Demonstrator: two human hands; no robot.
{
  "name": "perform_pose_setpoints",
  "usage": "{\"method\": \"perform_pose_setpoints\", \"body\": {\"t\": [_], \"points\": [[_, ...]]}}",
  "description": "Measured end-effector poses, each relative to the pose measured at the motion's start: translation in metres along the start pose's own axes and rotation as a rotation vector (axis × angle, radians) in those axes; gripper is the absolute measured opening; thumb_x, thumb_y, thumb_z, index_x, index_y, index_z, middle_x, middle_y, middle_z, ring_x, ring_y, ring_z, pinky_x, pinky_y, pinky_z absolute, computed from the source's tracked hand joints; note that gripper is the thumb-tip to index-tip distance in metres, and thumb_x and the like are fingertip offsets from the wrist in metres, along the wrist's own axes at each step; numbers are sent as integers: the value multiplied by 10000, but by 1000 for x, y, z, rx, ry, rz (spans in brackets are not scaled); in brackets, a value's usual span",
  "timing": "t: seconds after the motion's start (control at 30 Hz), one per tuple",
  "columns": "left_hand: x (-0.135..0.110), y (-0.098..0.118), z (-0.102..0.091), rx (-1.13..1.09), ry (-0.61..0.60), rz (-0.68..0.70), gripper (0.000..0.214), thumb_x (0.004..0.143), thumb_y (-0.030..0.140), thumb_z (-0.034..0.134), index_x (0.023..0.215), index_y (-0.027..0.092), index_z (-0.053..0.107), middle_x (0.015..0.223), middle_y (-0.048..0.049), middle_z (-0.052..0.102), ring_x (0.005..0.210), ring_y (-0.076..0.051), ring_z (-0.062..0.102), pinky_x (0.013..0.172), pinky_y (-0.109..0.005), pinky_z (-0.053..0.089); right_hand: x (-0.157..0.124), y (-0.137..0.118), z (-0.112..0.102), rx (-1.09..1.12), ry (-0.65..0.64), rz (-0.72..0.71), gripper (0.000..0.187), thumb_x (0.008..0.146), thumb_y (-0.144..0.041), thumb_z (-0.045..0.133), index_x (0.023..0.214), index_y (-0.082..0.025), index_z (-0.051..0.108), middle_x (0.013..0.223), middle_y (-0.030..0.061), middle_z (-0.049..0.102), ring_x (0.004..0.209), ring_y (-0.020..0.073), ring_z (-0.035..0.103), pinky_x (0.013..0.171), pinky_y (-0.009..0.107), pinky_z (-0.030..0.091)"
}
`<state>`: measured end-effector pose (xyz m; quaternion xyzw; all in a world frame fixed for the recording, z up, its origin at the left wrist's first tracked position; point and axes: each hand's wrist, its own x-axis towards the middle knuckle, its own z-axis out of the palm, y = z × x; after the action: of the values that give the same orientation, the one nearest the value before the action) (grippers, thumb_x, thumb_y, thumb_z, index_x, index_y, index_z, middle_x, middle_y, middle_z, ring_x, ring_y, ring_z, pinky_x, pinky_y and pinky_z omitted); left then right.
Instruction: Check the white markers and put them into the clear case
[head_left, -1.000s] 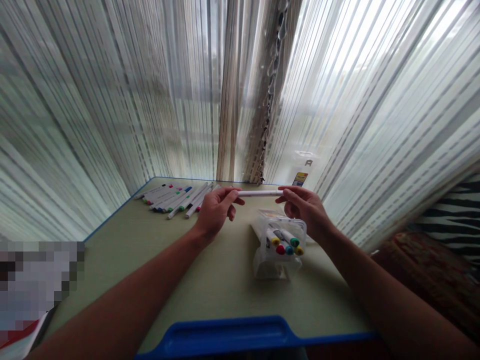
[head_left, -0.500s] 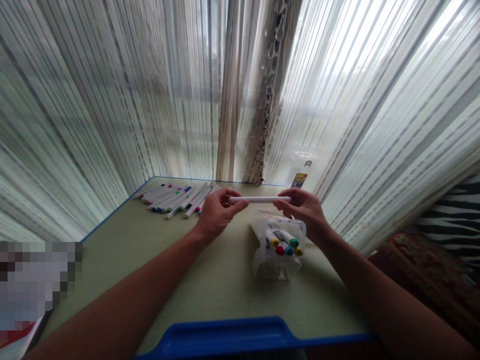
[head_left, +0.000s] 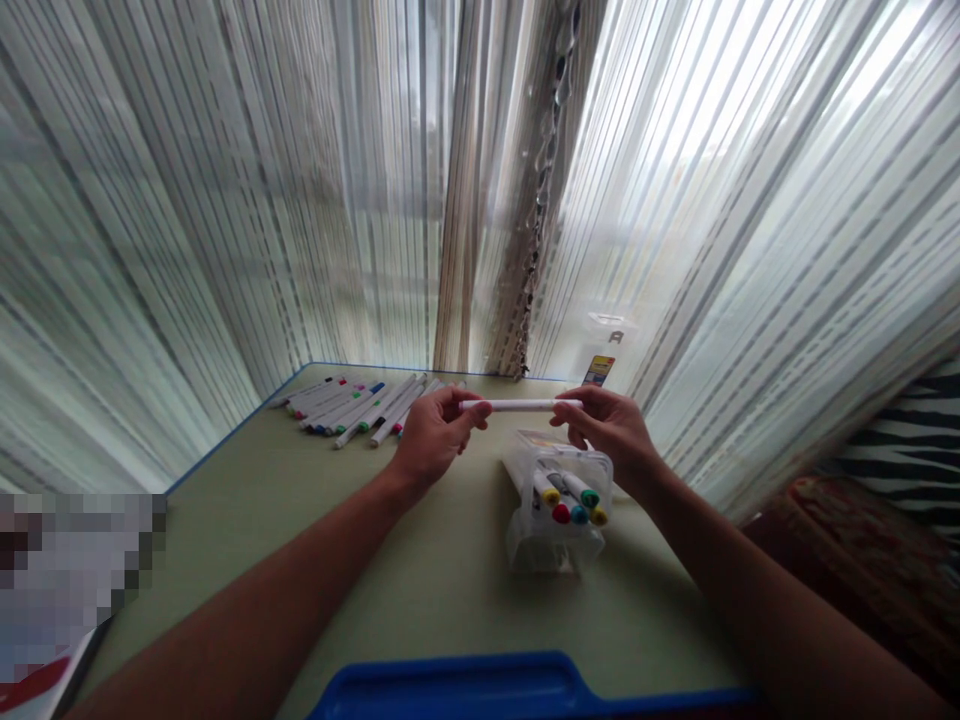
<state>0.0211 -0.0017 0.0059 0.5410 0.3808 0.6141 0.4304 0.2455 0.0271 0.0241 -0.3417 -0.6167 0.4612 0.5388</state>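
Note:
I hold a white marker [head_left: 520, 405] level above the table, one end pinched by my left hand [head_left: 433, 436] and the other end by my right hand [head_left: 611, 428]. Just below my right hand lies a clear plastic marker case [head_left: 556, 540] on its side, with several markers inside showing yellow, red, blue and green caps. A row of several white markers [head_left: 360, 402] with coloured caps lies on the table to the far left of my left hand.
The pale green table [head_left: 420, 560] has a blue edge and a blue handle [head_left: 450, 685] at the near side. Striped sheer curtains [head_left: 480, 180] hang close behind. A small packet [head_left: 599, 369] stands at the back. A zebra-patterned cushion [head_left: 907, 440] lies at the right.
Both hands lowered the marker slightly and kept it level between them. The view tilted a little, so the table sits lower in the picture.

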Motion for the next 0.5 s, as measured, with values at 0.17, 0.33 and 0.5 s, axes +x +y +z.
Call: {"method": "perform_pose_setpoints", "body": {"t": [0.17,0.33,0.5], "points": [[0,0,-1,-3,28,-1,396,736,450,775,900,102,683,681,-47,684,393,-54,459,367,-190,341,2,3,-2,40,-4,48,333,670,-434,842,826,-162,730,666,55,734,366,80,492,356,225,383],[1,2,-1,-63,39,-67,388,787,431,708,977,93,683,735,-64,698,389,-57,466,373,-198,341,4,5,-3,92,-23,72,343,733,-467,784,884,-162,742,727,76,755,354,81,504,338,218,353],[1,6,-2,-110,59,-96,376,787,402,688,988,85,692,729,-73,702,377,-64,469,374,-207,338,6,7,-3,142,-16,70,338,754,-465,758,917,-169,745,733,74,759,352,84,510,338,213,339]]}}
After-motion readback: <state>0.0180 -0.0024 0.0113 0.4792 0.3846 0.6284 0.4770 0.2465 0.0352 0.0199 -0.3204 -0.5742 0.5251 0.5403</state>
